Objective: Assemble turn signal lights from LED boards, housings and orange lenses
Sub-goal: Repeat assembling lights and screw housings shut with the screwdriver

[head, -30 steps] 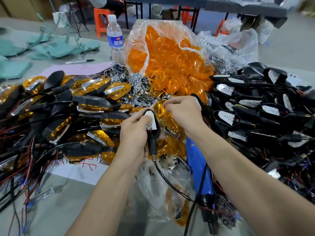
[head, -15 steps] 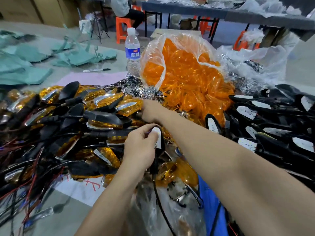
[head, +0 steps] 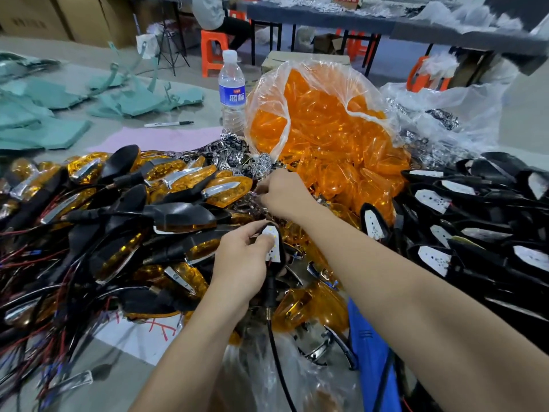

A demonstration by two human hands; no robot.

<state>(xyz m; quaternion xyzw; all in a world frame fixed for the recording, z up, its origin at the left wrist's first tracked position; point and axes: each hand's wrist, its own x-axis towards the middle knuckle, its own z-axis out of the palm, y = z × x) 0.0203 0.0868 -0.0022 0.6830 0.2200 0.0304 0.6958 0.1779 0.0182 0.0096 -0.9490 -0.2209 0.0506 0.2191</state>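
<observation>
My left hand grips a black housing with a white LED board facing up; its black cable hangs down toward me. My right hand reaches forward into a heap of small chrome reflector parts, fingers curled down among them; what it pinches is hidden. Behind it a clear bag of orange lenses lies open. Finished lights with orange lenses are piled at the left. Black housings with LED boards are stacked at the right.
A water bottle stands behind the chrome parts, with a marker on the table to its left. Green fabric pieces lie at far left. A blue tool lies under my right forearm. A seated person and orange stools are beyond the table.
My right hand has moved away from the housing and forward-left to the chrome parts. The left hand keeps holding the housing. The view has tilted upward.
</observation>
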